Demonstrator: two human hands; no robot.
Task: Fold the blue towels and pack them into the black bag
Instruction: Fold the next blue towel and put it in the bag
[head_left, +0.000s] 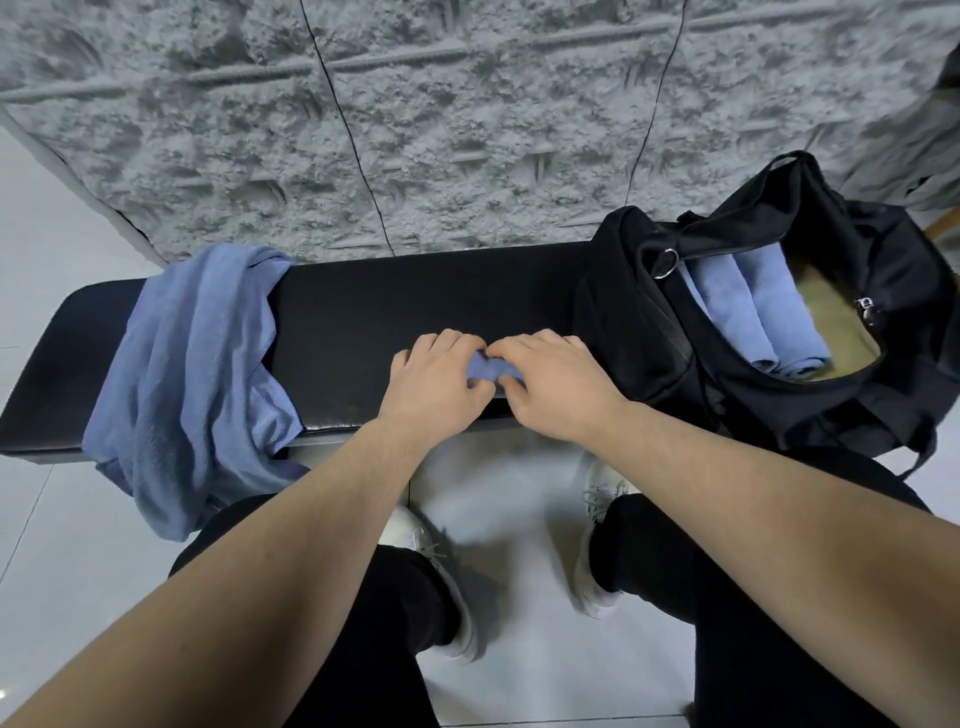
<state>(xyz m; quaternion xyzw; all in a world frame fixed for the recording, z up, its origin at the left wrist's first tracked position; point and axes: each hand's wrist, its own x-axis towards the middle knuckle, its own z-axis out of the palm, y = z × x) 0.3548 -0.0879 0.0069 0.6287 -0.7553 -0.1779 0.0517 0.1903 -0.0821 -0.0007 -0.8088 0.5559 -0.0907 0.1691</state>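
A small rolled blue towel (488, 370) lies on the black bench (363, 312), mostly hidden under both hands. My left hand (436, 382) grips its left end with curled fingers. My right hand (556, 387) grips the right end, thumb tucked under. A loose pile of blue towels (192, 364) drapes over the bench's left part and hangs off the front edge. The black bag (649, 322) stands open at the right end of the bench, with two rolled blue towels (743, 312) side by side inside it.
A grey rough-textured wall (415, 130) rises right behind the bench. Pale floor tiles (62, 519) surround it. My legs in black trousers and white shoes (597, 545) stand in front of the bench.
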